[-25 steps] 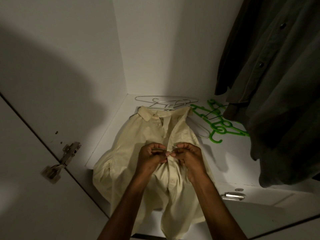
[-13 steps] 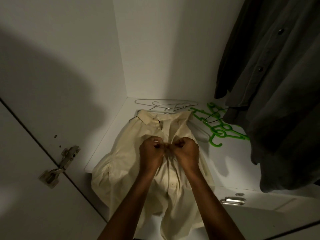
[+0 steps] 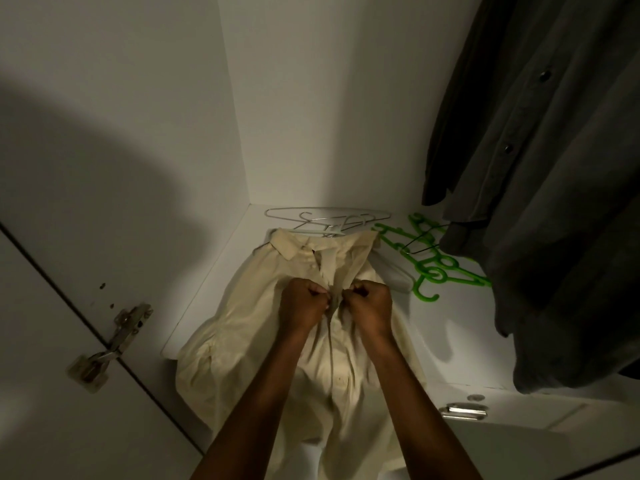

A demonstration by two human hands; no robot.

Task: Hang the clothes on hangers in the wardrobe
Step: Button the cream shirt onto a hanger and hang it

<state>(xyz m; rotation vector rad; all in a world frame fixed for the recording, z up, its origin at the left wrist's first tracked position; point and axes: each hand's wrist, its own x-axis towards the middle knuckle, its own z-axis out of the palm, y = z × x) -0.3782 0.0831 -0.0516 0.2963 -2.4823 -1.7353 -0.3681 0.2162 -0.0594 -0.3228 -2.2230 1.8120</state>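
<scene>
A cream shirt lies on the wardrobe shelf, its hem cut off below. The left hand and right hand pinch its front edges, hiding the button there. Green hangers disappear behind a dim hanging grey shirt.

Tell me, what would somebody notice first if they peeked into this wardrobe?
First, the cream shirt spread on the white wardrobe floor, with the left hand and right hand pinching its front opening at the middle. Next, the bright green hangers lying behind it to the right, beside a pale wire hanger at the back wall. A big dark grey shirt hangs on the right.
</scene>
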